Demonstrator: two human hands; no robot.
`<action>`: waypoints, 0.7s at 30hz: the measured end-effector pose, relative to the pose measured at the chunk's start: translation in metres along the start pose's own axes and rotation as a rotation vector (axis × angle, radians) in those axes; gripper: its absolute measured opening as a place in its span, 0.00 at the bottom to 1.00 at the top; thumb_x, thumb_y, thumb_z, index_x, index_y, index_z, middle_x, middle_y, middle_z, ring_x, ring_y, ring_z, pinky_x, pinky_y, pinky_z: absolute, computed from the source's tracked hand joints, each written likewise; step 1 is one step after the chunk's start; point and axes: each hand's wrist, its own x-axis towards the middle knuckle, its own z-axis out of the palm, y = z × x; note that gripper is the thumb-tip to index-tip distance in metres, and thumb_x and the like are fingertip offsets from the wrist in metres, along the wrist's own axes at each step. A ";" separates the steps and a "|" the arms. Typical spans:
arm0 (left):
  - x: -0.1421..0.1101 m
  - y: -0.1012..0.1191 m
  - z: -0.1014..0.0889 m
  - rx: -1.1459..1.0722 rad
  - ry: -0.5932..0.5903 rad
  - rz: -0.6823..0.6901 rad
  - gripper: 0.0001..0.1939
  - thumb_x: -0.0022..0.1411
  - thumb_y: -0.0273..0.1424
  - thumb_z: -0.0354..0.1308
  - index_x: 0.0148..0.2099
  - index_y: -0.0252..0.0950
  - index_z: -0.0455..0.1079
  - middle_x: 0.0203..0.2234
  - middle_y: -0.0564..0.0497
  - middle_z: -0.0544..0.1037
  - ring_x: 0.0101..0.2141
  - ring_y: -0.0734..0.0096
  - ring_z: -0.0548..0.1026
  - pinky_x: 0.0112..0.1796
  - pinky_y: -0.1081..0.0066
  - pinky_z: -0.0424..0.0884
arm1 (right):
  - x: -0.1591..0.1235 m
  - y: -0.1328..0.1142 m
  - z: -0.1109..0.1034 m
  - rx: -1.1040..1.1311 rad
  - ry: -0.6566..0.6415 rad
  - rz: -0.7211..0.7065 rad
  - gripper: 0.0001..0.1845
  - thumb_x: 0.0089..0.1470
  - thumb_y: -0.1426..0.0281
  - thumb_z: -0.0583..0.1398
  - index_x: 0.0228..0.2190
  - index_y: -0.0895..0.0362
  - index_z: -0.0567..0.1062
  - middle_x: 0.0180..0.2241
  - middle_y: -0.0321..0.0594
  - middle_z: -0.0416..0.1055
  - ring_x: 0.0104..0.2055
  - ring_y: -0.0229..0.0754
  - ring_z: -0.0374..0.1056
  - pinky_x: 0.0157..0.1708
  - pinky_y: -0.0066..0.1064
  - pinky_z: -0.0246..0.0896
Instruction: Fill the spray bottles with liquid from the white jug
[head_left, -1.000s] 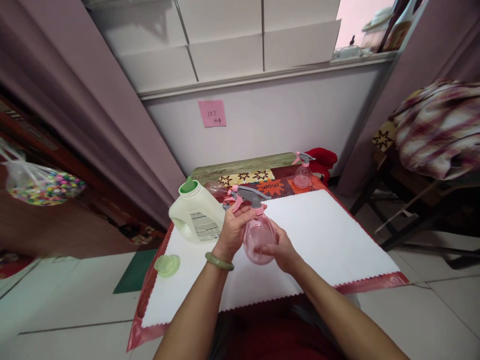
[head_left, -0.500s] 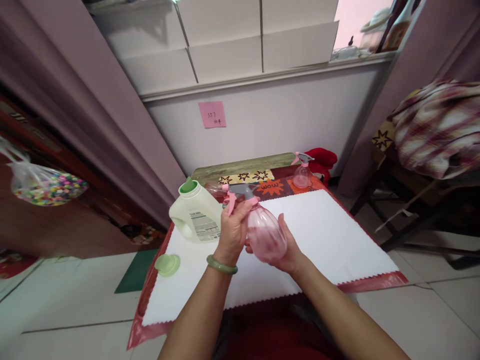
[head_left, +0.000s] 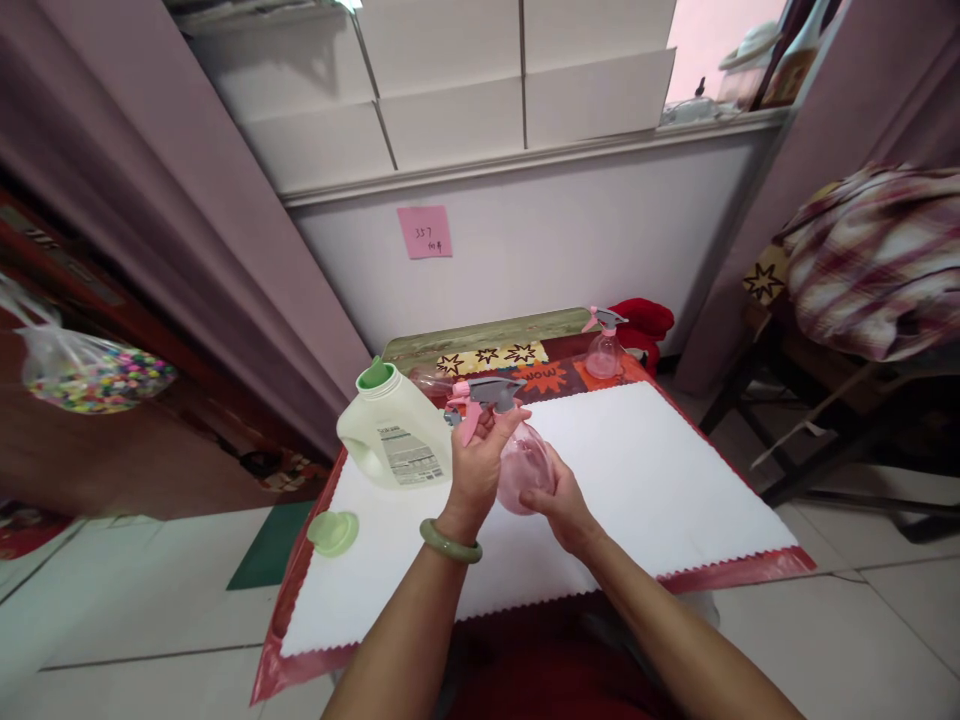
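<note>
Both hands on the pink spray bottle (head_left: 525,475), held tilted above the white cloth (head_left: 660,480), nozzle pointing left! The left hand (head_left: 476,470) (the one with the green bangle (head_left: 451,543) at its wrist) has its fingers gripping the neck, just below the spray head. The right hand (head_left: 568,507) cups the rounded body, fingers curled around it, thumb on the near side. Off to the left stands the pale jug (head_left: 397,452), green cap (head_left: 334,534) lying nearer the person; a second spray bottle (head_left: 604,356) stands upright at the surface's far edge (head_left: 564,372).
</note>
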 end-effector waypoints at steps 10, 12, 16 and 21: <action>-0.001 -0.014 -0.022 0.020 -0.161 -0.088 0.17 0.60 0.42 0.68 0.46 0.35 0.78 0.38 0.45 0.84 0.40 0.62 0.81 0.44 0.64 0.76 | -0.004 0.004 -0.009 0.092 -0.138 0.083 0.43 0.35 0.54 0.77 0.53 0.51 0.74 0.48 0.41 0.76 0.50 0.52 0.72 0.52 0.44 0.67; -0.001 -0.024 -0.028 -0.016 -0.255 -0.133 0.24 0.58 0.44 0.69 0.51 0.36 0.77 0.45 0.42 0.83 0.46 0.58 0.80 0.49 0.61 0.75 | -0.004 0.003 -0.010 0.113 -0.143 0.111 0.41 0.38 0.50 0.75 0.52 0.51 0.75 0.48 0.42 0.77 0.50 0.53 0.73 0.53 0.46 0.67; -0.006 -0.046 -0.038 -0.015 -0.409 -0.207 0.42 0.46 0.47 0.76 0.59 0.37 0.70 0.55 0.39 0.78 0.53 0.51 0.77 0.53 0.58 0.73 | -0.001 0.003 -0.013 0.124 -0.091 0.111 0.40 0.43 0.48 0.72 0.54 0.52 0.75 0.50 0.45 0.77 0.51 0.56 0.73 0.57 0.50 0.65; -0.010 -0.077 -0.057 0.462 -0.104 -0.039 0.25 0.66 0.52 0.56 0.52 0.37 0.68 0.48 0.41 0.80 0.47 0.59 0.80 0.48 0.60 0.75 | 0.016 0.006 -0.027 0.047 0.197 0.020 0.46 0.36 0.53 0.76 0.56 0.51 0.72 0.54 0.44 0.75 0.57 0.56 0.70 0.60 0.49 0.62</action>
